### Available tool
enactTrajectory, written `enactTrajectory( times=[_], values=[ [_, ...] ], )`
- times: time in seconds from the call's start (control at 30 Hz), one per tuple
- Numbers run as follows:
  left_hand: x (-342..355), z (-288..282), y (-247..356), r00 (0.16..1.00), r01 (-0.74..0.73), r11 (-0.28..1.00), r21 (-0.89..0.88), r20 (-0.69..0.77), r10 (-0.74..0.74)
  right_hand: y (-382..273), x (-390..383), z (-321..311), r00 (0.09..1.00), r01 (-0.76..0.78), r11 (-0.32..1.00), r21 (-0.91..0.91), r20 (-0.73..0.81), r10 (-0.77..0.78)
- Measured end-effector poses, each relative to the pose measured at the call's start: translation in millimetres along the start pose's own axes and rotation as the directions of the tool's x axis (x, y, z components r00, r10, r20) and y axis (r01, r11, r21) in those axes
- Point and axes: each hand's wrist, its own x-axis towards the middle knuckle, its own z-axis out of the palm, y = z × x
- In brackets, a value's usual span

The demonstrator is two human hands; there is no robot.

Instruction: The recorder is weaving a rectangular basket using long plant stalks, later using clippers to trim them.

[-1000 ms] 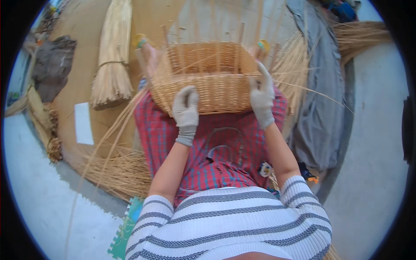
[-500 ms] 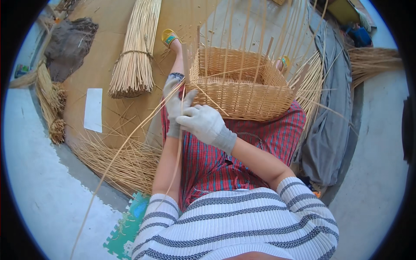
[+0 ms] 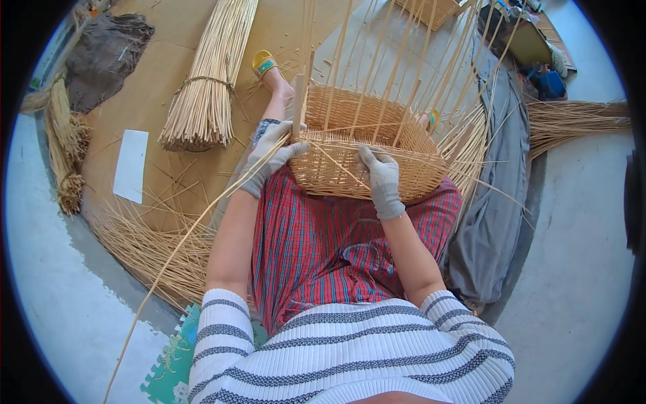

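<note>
A rectangular wicker basket (image 3: pixel 330 176), partly woven, rests on my lap with tall upright stakes (image 3: pixel 387 74) rising from its walls. My left hand (image 3: pixel 269 158), in a pale work glove, is closed at the basket's near left corner, around a long wicker strand (image 3: pixel 176 250) that trails down to the lower left. At the middle of the near rim, my gloved right hand (image 3: pixel 380 176) pinches a thin strand lying along the top of the weave; its fingertips partly hide it. A loose strand end (image 3: pixel 336 163) slants across the near wall between the hands.
A tied bundle of pale wicker rods (image 3: pixel 202 101) lies far left, with a white sheet (image 3: pixel 131 166) nearby. Loose rods (image 3: pixel 151 249) spread beside my left arm. Grey cloth (image 3: pixel 498 222) and another rod bundle (image 3: pixel 579 124) lie to the right. A second basket (image 3: pixel 434 12) stands at the back.
My right hand has moved right, from beside the left hand to the middle of the near rim. The left hand has shifted slightly down and now grips at the corner.
</note>
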Motion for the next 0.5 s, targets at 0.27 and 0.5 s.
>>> enactTrajectory(
  times=[0.27, 0.5],
  values=[
    [6.0, 22.9, -12.4, 0.992, 0.013, 0.957, -0.291, -0.118, -0.050, -76.8, 21.3, 100.5, 0.484, 0.774, 0.255, -0.579, 0.281, -0.829],
    [-3.9, 61.7, -20.7, 0.838, -0.227, 0.956, -0.185, -0.537, 0.096, -36.5, 16.7, 34.9, 0.645, 0.733, 0.617, -0.287, 0.004, -0.764]
  ],
)
